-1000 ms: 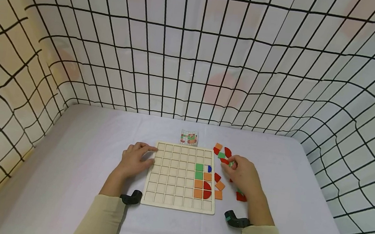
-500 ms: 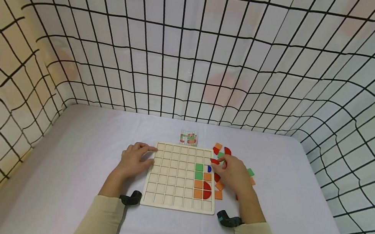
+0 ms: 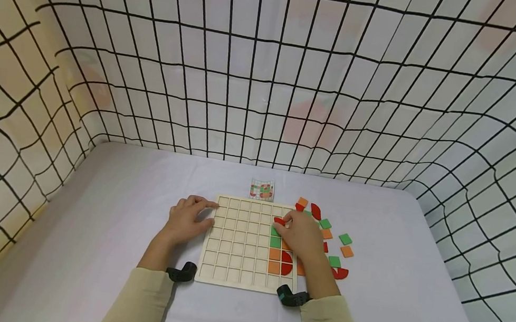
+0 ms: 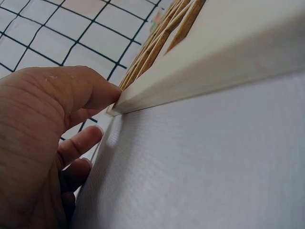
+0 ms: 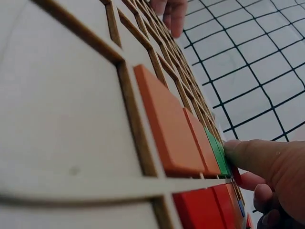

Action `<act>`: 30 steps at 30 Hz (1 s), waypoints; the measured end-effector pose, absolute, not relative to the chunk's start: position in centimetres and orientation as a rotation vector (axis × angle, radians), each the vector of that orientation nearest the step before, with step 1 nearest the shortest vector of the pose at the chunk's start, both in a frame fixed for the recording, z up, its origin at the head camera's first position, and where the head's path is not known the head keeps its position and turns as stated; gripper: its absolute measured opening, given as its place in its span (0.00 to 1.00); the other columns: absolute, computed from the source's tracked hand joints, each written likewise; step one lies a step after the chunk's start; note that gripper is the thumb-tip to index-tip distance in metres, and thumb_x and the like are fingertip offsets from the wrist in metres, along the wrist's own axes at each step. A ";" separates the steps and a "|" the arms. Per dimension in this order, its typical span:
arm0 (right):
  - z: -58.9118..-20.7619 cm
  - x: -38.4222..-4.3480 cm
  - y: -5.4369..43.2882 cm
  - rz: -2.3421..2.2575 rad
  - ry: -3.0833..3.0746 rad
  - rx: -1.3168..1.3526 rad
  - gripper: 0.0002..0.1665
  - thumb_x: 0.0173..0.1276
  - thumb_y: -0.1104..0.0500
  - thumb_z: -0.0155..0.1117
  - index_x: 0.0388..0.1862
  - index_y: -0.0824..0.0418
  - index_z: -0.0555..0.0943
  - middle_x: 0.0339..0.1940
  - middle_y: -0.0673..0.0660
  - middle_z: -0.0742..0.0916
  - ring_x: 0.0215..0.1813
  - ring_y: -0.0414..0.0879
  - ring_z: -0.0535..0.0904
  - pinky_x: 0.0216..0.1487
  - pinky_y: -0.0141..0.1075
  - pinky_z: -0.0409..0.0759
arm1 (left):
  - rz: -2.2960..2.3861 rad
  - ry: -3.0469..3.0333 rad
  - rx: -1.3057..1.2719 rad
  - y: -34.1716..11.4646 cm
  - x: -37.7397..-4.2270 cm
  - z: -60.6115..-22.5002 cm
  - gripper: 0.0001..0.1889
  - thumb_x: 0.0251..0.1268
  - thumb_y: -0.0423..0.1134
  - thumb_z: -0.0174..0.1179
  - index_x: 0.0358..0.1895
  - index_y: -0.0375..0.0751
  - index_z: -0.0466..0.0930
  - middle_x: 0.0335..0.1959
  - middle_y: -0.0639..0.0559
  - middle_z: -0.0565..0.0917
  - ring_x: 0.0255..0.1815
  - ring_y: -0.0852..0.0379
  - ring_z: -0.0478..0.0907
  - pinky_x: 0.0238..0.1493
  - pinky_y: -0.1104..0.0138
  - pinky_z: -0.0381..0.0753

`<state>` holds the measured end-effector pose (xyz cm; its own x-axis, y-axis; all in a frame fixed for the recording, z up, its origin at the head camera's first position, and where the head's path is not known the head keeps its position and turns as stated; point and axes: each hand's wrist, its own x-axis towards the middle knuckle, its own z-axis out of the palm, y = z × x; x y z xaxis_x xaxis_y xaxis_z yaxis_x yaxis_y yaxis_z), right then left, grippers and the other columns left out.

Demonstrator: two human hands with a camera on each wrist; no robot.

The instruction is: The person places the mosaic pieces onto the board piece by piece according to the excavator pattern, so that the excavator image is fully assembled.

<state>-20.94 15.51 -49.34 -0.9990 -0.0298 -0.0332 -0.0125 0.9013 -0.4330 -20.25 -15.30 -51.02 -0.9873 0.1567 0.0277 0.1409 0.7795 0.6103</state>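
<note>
A wooden grid board [image 3: 234, 243] lies on the table. My left hand [image 3: 186, 219] rests at its left side, thumb and index fingertip touching the edge; in the left wrist view the thumb [image 4: 102, 93] lies against the board's rim. My right hand [image 3: 303, 235] is over the board's right part and pinches a red curved-edge tile [image 3: 279, 220] between thumb and index finger, just above a green square tile [image 3: 275, 241] column. Orange square tiles [image 3: 273, 267] and red quarter-round tiles [image 3: 286, 263] sit in cells nearer me. In the right wrist view the fingers partly hide the held tile.
Loose green, orange and red tiles lie right of the board, among them a green square [image 3: 345, 239] and a red tile [image 3: 316, 211]. A small pattern card [image 3: 261, 189] lies behind the board. A black-lined grid screen [image 3: 265, 93] stands around the table.
My right hand has moved left from the loose tiles to over the board, carrying the red tile. My left hand has stayed at the board's edge.
</note>
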 end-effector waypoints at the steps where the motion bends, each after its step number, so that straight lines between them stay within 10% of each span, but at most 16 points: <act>1: -49.5 -21.0 15.5 -0.682 3.030 -0.035 0.22 0.64 0.39 0.72 0.41 0.55 0.85 0.28 0.48 0.86 0.33 0.43 0.80 0.34 0.38 0.76 | 1.003 2.942 0.247 -15.3 -20.3 -51.0 0.23 0.67 0.47 0.61 0.64 0.54 0.81 0.64 0.43 0.76 0.63 0.41 0.69 0.60 0.43 0.61; 30: -49.6 -20.9 15.9 -0.806 2.992 -0.039 0.15 0.69 0.44 0.68 0.42 0.53 0.85 0.27 0.50 0.82 0.33 0.45 0.76 0.35 0.37 0.72 | 1.000 2.941 0.230 -15.3 -20.2 -51.0 0.22 0.66 0.47 0.62 0.64 0.53 0.81 0.64 0.42 0.76 0.62 0.40 0.69 0.59 0.44 0.61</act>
<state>-20.85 15.90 -49.62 -0.9988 -0.0353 -0.0344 -0.0133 0.8644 -0.5026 -20.25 -15.26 -50.95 -0.9887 0.1483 0.0220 0.1309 0.7828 0.6083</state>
